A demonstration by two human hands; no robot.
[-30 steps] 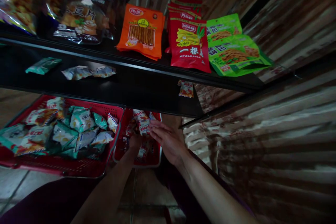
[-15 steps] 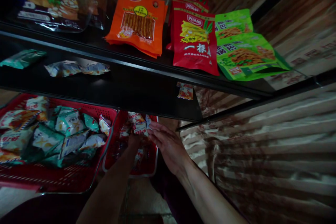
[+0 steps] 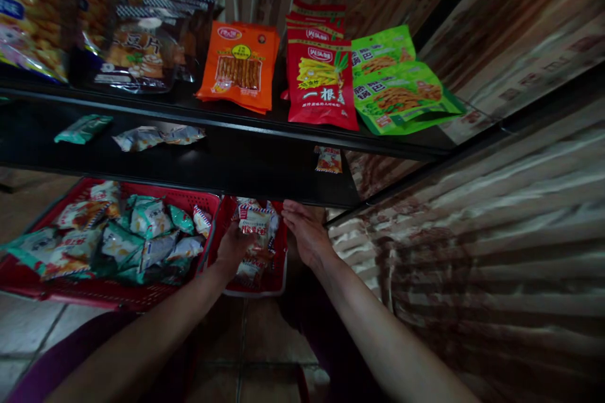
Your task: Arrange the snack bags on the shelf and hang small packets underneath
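My left hand (image 3: 234, 247) is inside the narrow red bin (image 3: 276, 286), its thumb across the front of a red-and-white snack packet (image 3: 258, 219) that it grips. The hand's other fingers are partly hidden behind the packet. More packets of the same sort lie under and beside it, dim and partly covered. My right hand (image 3: 306, 234) is at the bin's right rim with fingers stretched out and together, holding nothing. To the left, touching the bin, stands a wider red basket (image 3: 208, 198) filled with green and white snack packets (image 3: 151, 217).
Above hangs a black shelf (image 3: 222, 124) with orange packs (image 3: 239, 69), red packs (image 3: 322, 85) and green packs (image 3: 397, 97). A lower shelf (image 3: 255, 167) holds a few small packets (image 3: 328, 159). A ridged wall covering (image 3: 472, 252) stands close on the right.
My left hand has come up in the bin, and a packet now shows upright in its grip. My right hand has shifted slightly up, along the rim. The view has turned left.
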